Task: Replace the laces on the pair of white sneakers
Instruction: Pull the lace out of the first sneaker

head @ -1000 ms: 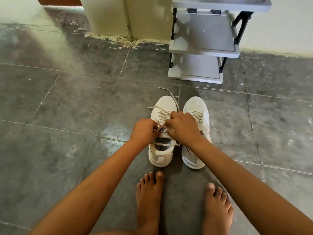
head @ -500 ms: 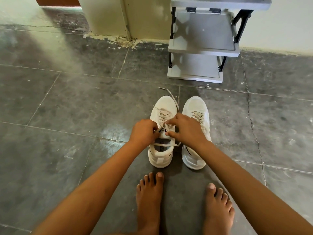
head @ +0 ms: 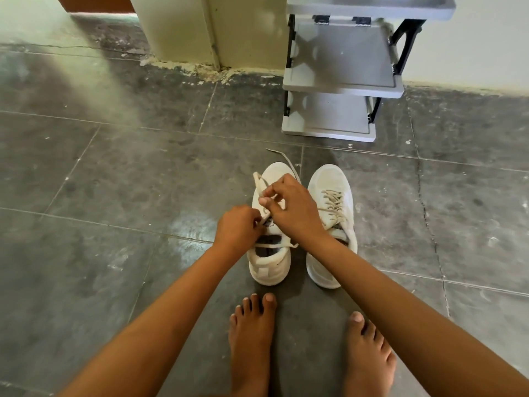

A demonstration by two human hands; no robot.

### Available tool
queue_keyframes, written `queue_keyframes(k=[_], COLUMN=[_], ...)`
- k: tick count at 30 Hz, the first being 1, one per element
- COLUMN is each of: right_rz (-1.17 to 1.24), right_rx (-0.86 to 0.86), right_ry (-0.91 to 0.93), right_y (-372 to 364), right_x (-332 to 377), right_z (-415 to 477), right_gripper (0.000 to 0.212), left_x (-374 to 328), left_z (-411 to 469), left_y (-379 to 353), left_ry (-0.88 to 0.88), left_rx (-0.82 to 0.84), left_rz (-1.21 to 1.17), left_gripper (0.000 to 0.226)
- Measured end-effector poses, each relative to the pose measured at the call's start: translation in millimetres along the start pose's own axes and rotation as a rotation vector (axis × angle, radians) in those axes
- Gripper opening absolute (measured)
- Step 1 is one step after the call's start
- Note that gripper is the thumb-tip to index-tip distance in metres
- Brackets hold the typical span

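Two white sneakers stand side by side on the grey floor, toes pointing away. The left sneaker [head: 269, 262] has a cream lace [head: 259, 183] partly pulled loose; one end [head: 282, 156] trails past the toe. My right hand [head: 292, 207] hovers over its upper and pinches a raised loop of that lace. My left hand [head: 239, 226] grips the lace at the tongue, fingers curled. The right sneaker [head: 329, 179] stays fully laced, partly hidden by my right forearm.
A grey plastic shoe rack [head: 340, 81] with black supports stands against the far wall behind the sneakers. A pale pillar [head: 183, 30] rises at the back left. My bare feet [head: 252, 345] rest on the tiles just in front of the shoes.
My right hand has moved away from the tongue toward the toe, drawing a length of lace up and out. My left hand has stayed at the tongue.
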State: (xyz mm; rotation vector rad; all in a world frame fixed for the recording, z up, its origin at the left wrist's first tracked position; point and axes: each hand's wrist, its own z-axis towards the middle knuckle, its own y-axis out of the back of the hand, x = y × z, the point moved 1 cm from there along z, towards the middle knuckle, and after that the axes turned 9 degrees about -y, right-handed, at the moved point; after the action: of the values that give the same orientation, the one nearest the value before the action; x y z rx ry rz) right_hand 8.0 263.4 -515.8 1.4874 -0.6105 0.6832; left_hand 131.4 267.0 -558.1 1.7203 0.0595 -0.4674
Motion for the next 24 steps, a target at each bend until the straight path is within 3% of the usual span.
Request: queue_keyframes(k=[5, 10, 12, 16, 18, 20, 22, 24], right_rz=[-0.571, -0.729, -0.626, 0.078, 0.251, 0.081, -0.359, -0.562], right_rx=[0.219, 0.087, 0.067, 0.008, 0.039, 0.091, 0.166, 0.182], right_ry=[0.049, 0.237, 0.205, 0.003, -0.065, -0.074, 0.009, 0.089], right_y=[9.8, 4.6, 7.9, 10.8, 10.2, 13.1, 15.0, 14.3], right_x=[-38.5, -31.5, -25.4, -16.6, -14.9, -23.9, -36.1, -45.7], right_z=[-5.8, -7.4, -0.1, 4.2, 0.6, 0.0, -3.2, -8.0], right_gripper=[0.034, 0.026, 0.021, 0.008, 0.008, 0.018, 0.032, 0.038], left_x=[-4.8, -5.2, -5.6, -4.4, -6.9, -7.7, -5.9, -3.8], left_z=[2.1, 3.0, 1.7, -0.7, 0.0, 0.9, 1.5, 1.9], left_y=[-1.3, -1.8, -2.6, -7.2, -7.7, -6.6, -5.1, -4.2], left_ry=[-0.014, -0.03, -0.025, -0.024, -0.027, -0.025, -0.012, -0.008], left_rx=[0.02, 0.016, 0.011, -0.028, -0.025, -0.01, 0.002, 0.008], left_rz=[0.002, -0.003, 0.012, 0.029, 0.034, 0.031, 0.003, -0.023], left_gripper=[0.021, 0.022, 0.021, 0.023, 0.023, 0.024, 0.023, 0.02])
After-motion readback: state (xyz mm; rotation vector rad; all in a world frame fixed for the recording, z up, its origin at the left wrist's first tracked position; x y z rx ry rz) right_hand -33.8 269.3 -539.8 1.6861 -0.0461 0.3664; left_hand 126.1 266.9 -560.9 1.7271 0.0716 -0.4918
